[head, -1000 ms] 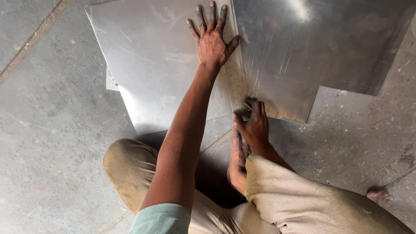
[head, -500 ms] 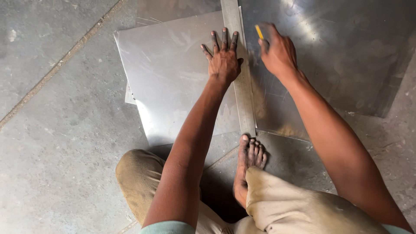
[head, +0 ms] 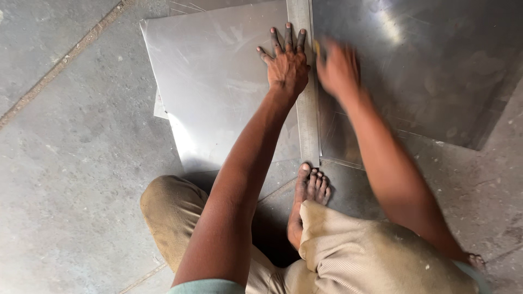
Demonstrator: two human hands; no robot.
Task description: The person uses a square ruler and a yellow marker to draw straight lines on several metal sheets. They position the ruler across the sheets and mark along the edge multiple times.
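While the left hand presses flat on it with fingers spread wide, the ruler lies on the metal sheets. It is a long, thin strip of metal. Its long way runs from near to far, straight away from the person. The near end stops just past the toes of a bare foot. The far end goes off the top of the view.

The left hand sits on the left side of the ruler, toward the far end, and its fingers point far. The right hand is just to the right of the ruler, beside the left hand and about as far out. It is blurry. A small yellow bit shows at its fingers, right at the ruler's edge. The fingers look curled around it, but the blur hides how tight they hold.

One shiny sheet lies left of the ruler. A darker sheet lies to the right. Both rest on the grey floor. The person squats low, with tan trousers over bent knees.
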